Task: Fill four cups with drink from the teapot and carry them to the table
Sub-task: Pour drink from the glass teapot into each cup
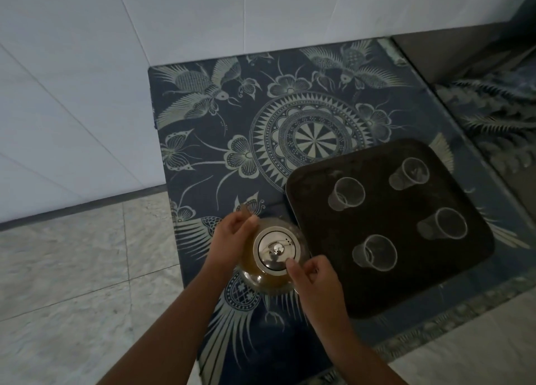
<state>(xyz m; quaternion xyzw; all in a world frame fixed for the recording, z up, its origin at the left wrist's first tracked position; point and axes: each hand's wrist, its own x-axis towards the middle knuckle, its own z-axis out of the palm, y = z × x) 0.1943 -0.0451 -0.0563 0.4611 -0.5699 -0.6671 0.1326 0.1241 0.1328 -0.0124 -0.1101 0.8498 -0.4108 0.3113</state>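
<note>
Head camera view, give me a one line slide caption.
Both hands, left hand and right hand, steady a glass teapot beside a tray of empty cups.

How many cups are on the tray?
4, all clear, standing on the dark tray: far left cup, far right cup, near left cup, near right cup. None look hidden.

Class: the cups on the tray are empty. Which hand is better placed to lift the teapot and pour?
Probably the left hand: it grips the teapot side, while the right hand only touches the lid.
</note>
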